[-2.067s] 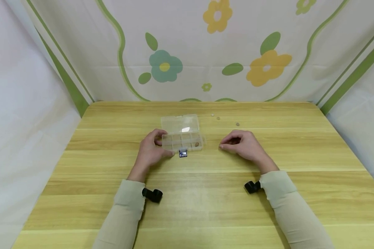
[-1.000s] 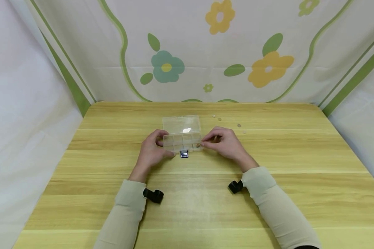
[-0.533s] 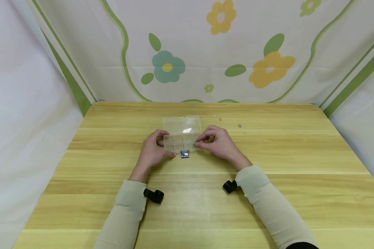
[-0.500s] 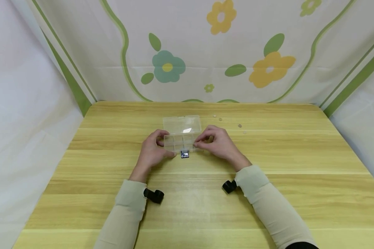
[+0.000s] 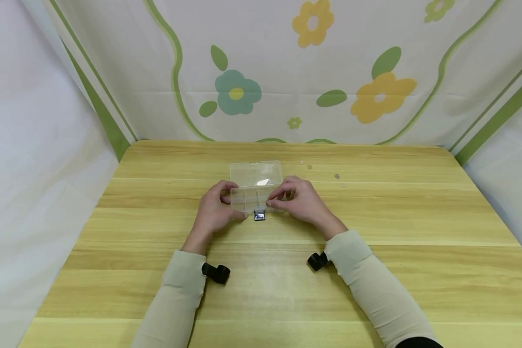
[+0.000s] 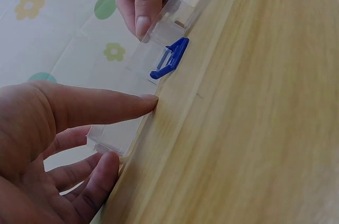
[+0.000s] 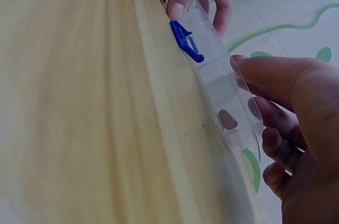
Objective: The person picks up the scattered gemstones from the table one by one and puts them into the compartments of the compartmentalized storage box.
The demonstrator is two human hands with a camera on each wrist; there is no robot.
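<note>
A clear plastic compartment box [image 5: 251, 198] lies on the table with its lid [image 5: 255, 174] tipped back and a blue latch [image 5: 259, 215] hanging at the front. My left hand [image 5: 215, 208] holds its left end, thumb along the front and fingers behind. Over the right-hand compartments is my right hand [image 5: 302, 200], thumb and index fingertips brought near each other. Whether something small is between them is hidden. The right wrist view shows a brown oval piece [image 7: 228, 119] in an end compartment, below the right fingers.
Several tiny pieces lie behind and right of the box: a whitish one [image 5: 301, 162], a tan one [image 5: 310, 167], a brown one [image 5: 337, 176] and a pale one [image 5: 343, 186]. A flowered cloth [image 5: 278, 72] hangs behind the wooden table [image 5: 261, 295].
My right hand has moved left from the table to over the box's right compartments, then slightly further left. A pale piece it covered shows now. The left hand keeps its hold.
</note>
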